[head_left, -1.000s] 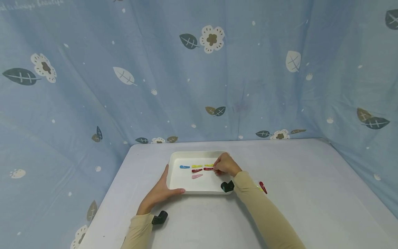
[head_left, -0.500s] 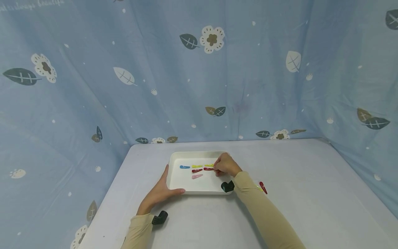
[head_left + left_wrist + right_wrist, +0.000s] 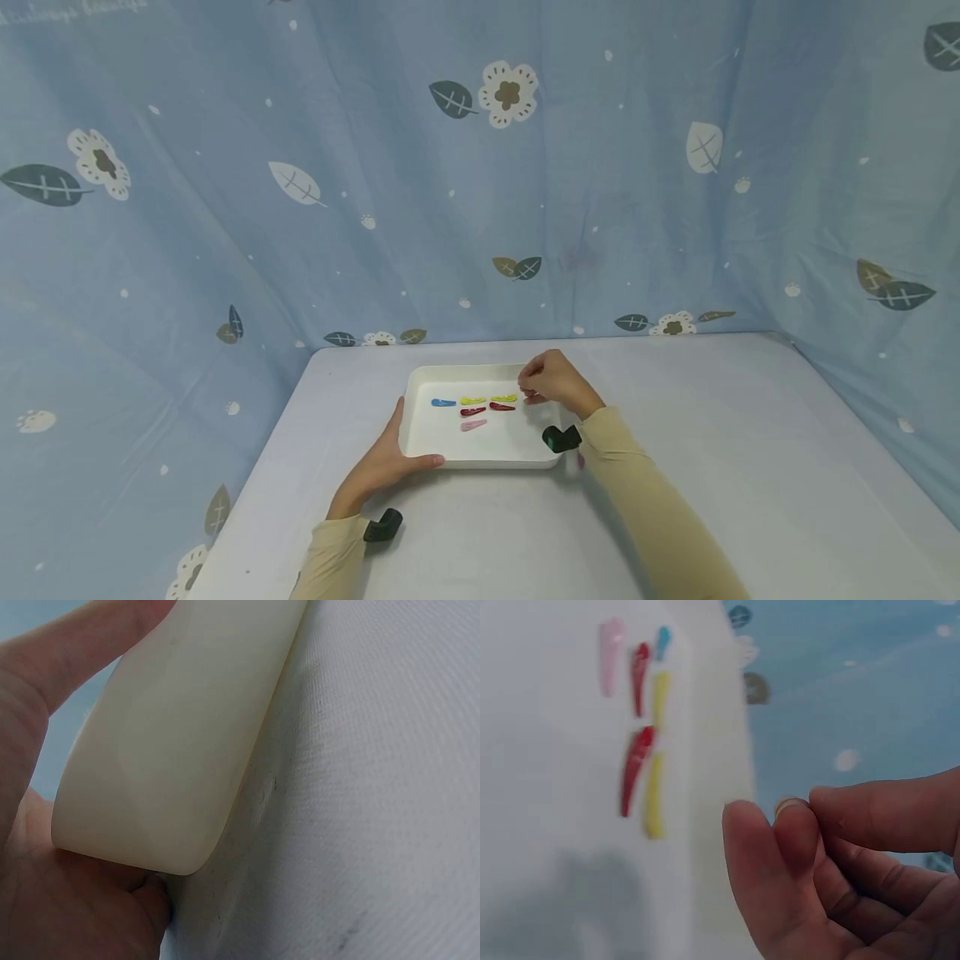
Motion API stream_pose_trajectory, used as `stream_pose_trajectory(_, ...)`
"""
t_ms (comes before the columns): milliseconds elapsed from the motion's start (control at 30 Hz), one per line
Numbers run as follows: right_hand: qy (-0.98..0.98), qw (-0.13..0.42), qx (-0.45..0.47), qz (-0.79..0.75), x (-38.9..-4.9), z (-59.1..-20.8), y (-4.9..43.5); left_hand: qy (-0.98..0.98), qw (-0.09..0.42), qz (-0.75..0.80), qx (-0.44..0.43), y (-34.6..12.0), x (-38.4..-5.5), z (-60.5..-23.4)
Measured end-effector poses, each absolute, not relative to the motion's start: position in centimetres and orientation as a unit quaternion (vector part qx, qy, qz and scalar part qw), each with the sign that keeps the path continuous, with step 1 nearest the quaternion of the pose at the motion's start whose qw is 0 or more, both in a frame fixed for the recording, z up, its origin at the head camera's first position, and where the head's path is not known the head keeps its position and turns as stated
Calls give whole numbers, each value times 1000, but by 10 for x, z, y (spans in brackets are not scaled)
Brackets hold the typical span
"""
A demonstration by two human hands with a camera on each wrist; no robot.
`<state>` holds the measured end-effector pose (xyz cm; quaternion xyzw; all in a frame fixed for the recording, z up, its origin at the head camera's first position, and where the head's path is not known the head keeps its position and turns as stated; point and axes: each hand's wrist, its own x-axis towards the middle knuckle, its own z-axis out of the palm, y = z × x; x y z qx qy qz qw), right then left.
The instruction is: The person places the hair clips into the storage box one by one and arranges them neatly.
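A shallow white tray (image 3: 495, 454) holds several snap hair clips. In the back row lie a blue hair clip (image 3: 443, 402) and two yellow hair clips, one left (image 3: 472, 401) and one right (image 3: 504, 397). Two red hair clips, left (image 3: 472, 412) and right (image 3: 502, 407), lie before the yellow ones; a pink hair clip (image 3: 473, 425) is nearest the front. My left hand (image 3: 378, 462) grips the tray's front left corner, thumb along the front rim. Above the tray's right side hovers my right hand (image 3: 553, 383), loosely bent, fingertips together, nothing visible between them (image 3: 802, 855).
A reddish clip (image 3: 581, 459) shows just right of the tray, mostly hidden by my right sleeve (image 3: 637, 475). White cloth covers the table (image 3: 750, 433). A blue patterned curtain (image 3: 600, 167) stands behind it. Black wrist cameras sit on both wrists.
My right hand has drawn up and to the right, away from the right-hand red and yellow clips, which stay in place. My left hand keeps its hold on the tray.
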<state>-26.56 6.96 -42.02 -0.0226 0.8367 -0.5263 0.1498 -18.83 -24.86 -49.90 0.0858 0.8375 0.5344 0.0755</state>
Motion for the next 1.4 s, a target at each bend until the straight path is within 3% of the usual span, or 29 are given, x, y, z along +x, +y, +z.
stream_pose_trajectory(633,865,70,-74,-492,-227,-389,143,850,76,515,76,-251,-188,-498)
stream_pose_trajectory(1033,891,35,-68,-448,-206,-405,186,840,74,527,102,-249,-190,-498)
stream_pose_trajectory(1400,908,48,-76,-409,-194,-431,201,843,77,526,87,-249,-189,-498)
